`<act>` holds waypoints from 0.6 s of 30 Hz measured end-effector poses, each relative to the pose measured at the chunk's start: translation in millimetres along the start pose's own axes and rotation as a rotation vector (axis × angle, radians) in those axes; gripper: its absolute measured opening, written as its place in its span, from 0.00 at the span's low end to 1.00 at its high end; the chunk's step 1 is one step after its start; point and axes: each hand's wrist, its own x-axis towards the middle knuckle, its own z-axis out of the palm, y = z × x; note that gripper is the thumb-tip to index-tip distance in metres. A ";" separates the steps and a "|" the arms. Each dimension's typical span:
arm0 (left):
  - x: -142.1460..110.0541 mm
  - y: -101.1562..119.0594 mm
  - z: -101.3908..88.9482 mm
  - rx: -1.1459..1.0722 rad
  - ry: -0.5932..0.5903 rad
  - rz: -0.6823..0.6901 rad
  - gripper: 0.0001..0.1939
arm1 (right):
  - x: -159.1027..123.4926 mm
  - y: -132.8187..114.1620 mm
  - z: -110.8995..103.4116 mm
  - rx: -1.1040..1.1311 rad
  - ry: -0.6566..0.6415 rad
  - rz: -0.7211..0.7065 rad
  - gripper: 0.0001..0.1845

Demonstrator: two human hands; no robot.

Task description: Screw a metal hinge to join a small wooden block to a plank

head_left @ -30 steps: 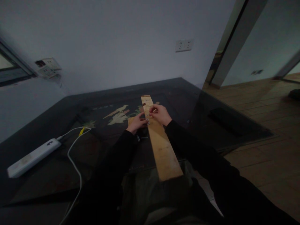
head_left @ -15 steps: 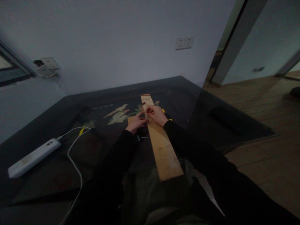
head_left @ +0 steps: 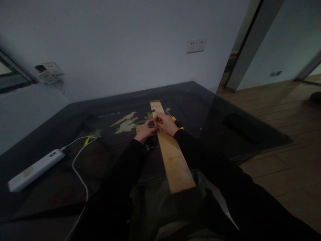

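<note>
A long, narrow wooden board [head_left: 177,164] runs away from me across the dark table, its near end overhanging the front edge. My left hand [head_left: 145,130] is at the board's left side, fingers bent together. From the right, my right hand [head_left: 166,124] reaches over the board with thumb and fingertips pinched. The fingertips of both hands nearly meet on the wood; whatever is between them is too small to make out. Another wooden piece [head_left: 138,127] shows partly behind my left hand. Several nails or screws [head_left: 147,147] lie just below that hand.
Behind my right hand, partly hidden, is a tool with a yellow and black handle [head_left: 174,118]. A white power bank-like block [head_left: 36,170] with a white cable [head_left: 79,174] lies on the left of the table [head_left: 112,187]. A wall stands behind.
My right hand has shifted slightly left, its fingertips nearer the board's left edge. More of the yellow and black handle shows behind it. The left hand stays nearly in place.
</note>
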 end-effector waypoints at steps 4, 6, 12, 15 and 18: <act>2.5 -2.8 0.8 0.057 0.040 0.043 0.27 | -0.7 1.6 0.5 -0.027 -0.011 -0.002 0.10; 4.1 -4.6 1.2 0.088 0.062 0.076 0.25 | -1.0 2.0 0.4 -0.050 -0.017 0.001 0.10; 5.6 -7.1 2.1 0.167 0.095 0.135 0.20 | -1.6 0.5 -0.2 -0.076 -0.027 0.031 0.10; 5.9 -7.9 2.6 0.216 0.124 0.161 0.17 | -1.7 -1.2 -0.5 -0.087 -0.024 0.034 0.10; 7.7 -9.4 2.2 0.234 0.138 0.179 0.13 | -1.5 -1.5 -0.7 -0.094 -0.018 0.033 0.06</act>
